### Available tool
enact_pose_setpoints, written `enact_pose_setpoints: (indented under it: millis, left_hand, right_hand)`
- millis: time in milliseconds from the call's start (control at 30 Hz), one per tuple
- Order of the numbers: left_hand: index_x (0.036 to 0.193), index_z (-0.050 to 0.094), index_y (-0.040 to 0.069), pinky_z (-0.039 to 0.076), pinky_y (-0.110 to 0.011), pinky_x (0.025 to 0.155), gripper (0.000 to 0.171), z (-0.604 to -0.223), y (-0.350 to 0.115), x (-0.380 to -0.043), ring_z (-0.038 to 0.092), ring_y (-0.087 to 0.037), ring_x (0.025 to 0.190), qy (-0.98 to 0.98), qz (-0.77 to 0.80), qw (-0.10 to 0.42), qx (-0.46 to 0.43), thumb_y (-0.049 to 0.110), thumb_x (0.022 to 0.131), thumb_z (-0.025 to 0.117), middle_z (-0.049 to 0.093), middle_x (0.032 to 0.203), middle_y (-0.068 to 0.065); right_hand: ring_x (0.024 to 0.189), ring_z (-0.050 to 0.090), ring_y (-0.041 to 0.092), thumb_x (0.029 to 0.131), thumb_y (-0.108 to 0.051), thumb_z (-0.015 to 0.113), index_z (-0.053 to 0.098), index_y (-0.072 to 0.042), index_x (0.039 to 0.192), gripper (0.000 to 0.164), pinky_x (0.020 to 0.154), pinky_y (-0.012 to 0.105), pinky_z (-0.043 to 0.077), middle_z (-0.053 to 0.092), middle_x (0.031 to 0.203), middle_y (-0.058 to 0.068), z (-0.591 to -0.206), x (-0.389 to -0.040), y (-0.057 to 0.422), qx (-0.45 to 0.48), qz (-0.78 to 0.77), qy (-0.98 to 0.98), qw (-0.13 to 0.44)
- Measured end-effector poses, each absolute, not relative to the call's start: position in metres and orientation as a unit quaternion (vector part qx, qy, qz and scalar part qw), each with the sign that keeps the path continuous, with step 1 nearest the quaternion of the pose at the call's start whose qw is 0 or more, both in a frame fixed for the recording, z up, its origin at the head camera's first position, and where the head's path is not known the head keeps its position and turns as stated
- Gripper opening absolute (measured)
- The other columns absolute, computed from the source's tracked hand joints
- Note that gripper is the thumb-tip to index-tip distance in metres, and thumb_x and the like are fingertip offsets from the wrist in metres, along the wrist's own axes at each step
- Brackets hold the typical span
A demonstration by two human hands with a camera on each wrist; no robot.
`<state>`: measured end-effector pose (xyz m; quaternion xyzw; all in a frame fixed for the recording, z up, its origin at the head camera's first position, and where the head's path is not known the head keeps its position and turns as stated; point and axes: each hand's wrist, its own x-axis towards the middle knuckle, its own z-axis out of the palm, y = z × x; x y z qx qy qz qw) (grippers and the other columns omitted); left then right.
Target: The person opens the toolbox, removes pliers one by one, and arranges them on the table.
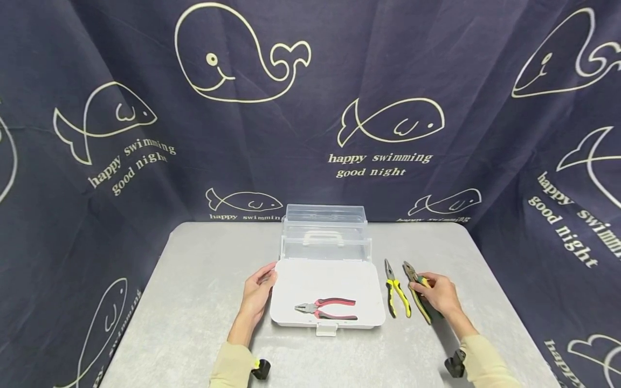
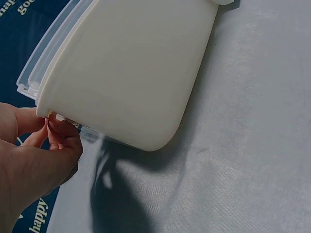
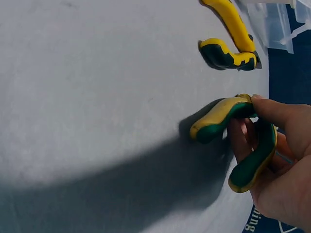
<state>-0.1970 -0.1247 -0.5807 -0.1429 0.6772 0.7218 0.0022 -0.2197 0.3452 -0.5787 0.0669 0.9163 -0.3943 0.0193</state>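
A white toolbox point(image 1: 325, 277) with a clear plastic top part point(image 1: 324, 230) standing up at its back is in the middle of the table. Inside its white outline lie red-and-black pliers point(image 1: 335, 308), jaws toward the left. My left hand point(image 1: 257, 293) pinches the box's rear left edge; in the left wrist view thumb and curled fingers meet at that corner. To the right of the box, my right hand point(image 1: 440, 293) grips green-and-yellow pliers point(image 3: 218, 119) near the pivot, their handles spread. Between that hand and the box lie yellow-and-black long-nose pliers point(image 1: 398, 293).
The grey table point(image 1: 204, 258) extends on both sides of the box. A dark blue curtain point(image 1: 310, 129) with white fish and whale drawings hangs behind it and at both sides. A white latch point(image 1: 326, 330) sticks out at the box's front.
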Motion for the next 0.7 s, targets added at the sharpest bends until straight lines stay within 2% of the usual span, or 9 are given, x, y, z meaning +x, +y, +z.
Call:
enact_pose_setpoints:
  millis: [133,300,400,700]
  left_hand:
    - [0.138,0.063,0.003,0.050,-0.019,0.087,0.037,-0.581,-0.125,-0.197,0.057,-0.016,0.110,0.678,0.720,0.004,-0.145,0.008,0.101,0.063,0.062,0.125,-0.013]
    - [0.138,0.063,0.002,0.050,-0.019,0.087,0.036,-0.580,-0.125,-0.197,0.057,-0.015,0.110,0.677,0.722,0.001,-0.144,0.007,0.101,0.063,0.063,0.123,-0.012]
    - [0.138,0.063,0.003,0.050,-0.019,0.087,0.036,-0.579,-0.124,-0.197,0.057,-0.015,0.110,0.675,0.723,0.001,-0.145,0.007,0.102,0.063,0.063,0.122,-0.011]
    - [0.138,0.063,0.002,0.050,-0.019,0.087,0.037,-0.579,-0.124,-0.194,0.056,-0.016,0.112,0.674,0.725,0.003,-0.141,0.007,0.101,0.063,0.063,0.123,-0.012]
  right_hand:
    - [0.075,0.073,0.028,0.091,-0.016,0.078,0.063,0.012,0.126,0.047,0.062,0.033,0.061,0.069,0.107,0.030,-0.577,-0.218,0.344,0.054,-0.374,0.926,0.019]
    - [0.091,0.069,0.039,0.092,-0.022,0.078,0.068,0.009,0.120,0.043,0.076,0.050,0.058,0.070,0.107,0.028,-0.574,-0.214,0.345,0.026,-0.311,0.950,-0.012]
    - [0.095,0.067,0.042,0.092,-0.024,0.078,0.069,0.008,0.117,0.042,0.081,0.056,0.054,0.071,0.104,0.026,-0.574,-0.213,0.347,0.014,-0.291,0.956,-0.029]
    - [0.095,0.068,0.046,0.093,-0.019,0.075,0.066,0.012,0.119,0.042,0.081,0.059,0.054,0.070,0.105,0.031,-0.572,-0.207,0.348,0.002,-0.283,0.959,-0.020]
